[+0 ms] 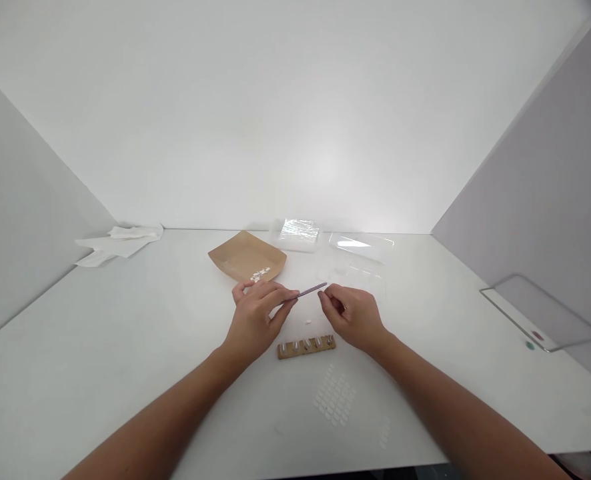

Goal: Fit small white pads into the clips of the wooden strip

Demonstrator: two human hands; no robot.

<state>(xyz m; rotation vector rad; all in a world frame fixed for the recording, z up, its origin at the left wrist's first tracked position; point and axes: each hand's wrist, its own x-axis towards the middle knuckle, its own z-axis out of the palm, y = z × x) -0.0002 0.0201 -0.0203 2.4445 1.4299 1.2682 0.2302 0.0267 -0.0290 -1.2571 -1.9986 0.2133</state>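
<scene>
My left hand point(261, 312) pinches a thin, dark purplish rod point(313, 289) between thumb and fingers. The rod points right, its free end close to my right hand point(353, 313). That hand is closed, thumb against curled fingers; anything held in it is too small or hidden to make out. Below the hands lies a narrow brown block point(306, 347) with several small clear tube-like pieces set in a row along it. A tiny white piece point(308, 321) rests on the table just beyond the block.
Behind my left hand sits a brown paper tray point(240, 257) with small white pieces point(261, 274). A clear-wrapped pack point(299, 233) and a clear plastic cover point(360, 247) lie near the back wall. Crumpled white tissue point(123, 241) is at left, a wire frame point(520, 320) at right.
</scene>
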